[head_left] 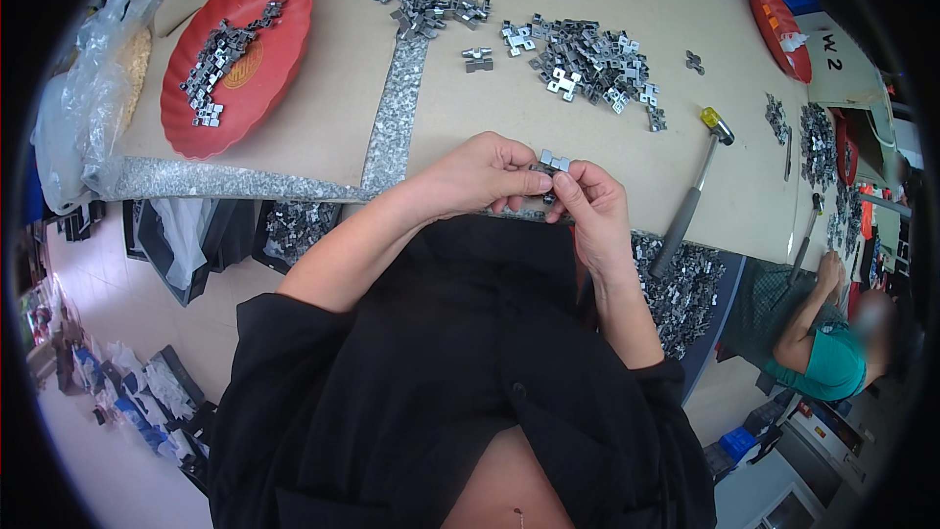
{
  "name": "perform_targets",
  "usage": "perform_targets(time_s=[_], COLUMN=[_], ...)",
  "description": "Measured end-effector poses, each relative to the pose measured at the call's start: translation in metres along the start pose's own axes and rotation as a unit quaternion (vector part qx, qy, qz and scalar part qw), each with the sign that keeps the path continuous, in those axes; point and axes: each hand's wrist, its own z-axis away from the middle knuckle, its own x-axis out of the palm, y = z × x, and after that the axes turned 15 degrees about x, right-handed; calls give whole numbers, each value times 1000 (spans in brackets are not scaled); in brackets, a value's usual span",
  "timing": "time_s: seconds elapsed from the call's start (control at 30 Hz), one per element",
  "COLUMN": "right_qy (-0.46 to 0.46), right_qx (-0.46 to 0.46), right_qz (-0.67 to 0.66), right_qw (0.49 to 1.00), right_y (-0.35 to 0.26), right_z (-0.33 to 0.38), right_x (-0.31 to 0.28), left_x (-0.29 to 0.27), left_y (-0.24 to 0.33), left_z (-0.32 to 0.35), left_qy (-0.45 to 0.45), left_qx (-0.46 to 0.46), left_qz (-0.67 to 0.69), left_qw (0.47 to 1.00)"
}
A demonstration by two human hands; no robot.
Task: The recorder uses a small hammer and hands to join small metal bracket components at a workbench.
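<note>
Close to the table's near edge, my left hand and my right hand meet around a small metal clip-like part. Thumbs and fingers of both hands pinch it, and its lower portion is partly hidden by them. Just beyond my hands lies a heap of similar grey metal parts, with a single part apart to its left. A hammer with a yellow-tipped head and grey handle rests to the right of my right hand, its handle reaching past the table edge.
At left a red scalloped plate holds several metal parts. More heaps lie farther back. Below the table stand a bin full of parts and dark crates. A person in a green shirt works at the right.
</note>
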Motion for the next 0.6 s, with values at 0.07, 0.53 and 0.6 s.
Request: perform_targets(time_s=[0.07, 0.53, 0.6], right_qy=[24, 16, 12], right_qx=[-9, 54, 69], right_qz=[16, -8, -6], right_qw=[1000, 998, 998], right_y=[0, -11, -13], right_z=[0, -2, -1], right_x=[3, 2, 3], left_x=[2, 3, 5], left_y=[-2, 5, 4], left_z=[0, 1, 1], left_qy=[33, 56, 68], left_qx=[9, 20, 19], left_qz=[25, -4, 2], left_qw=[999, 998, 997])
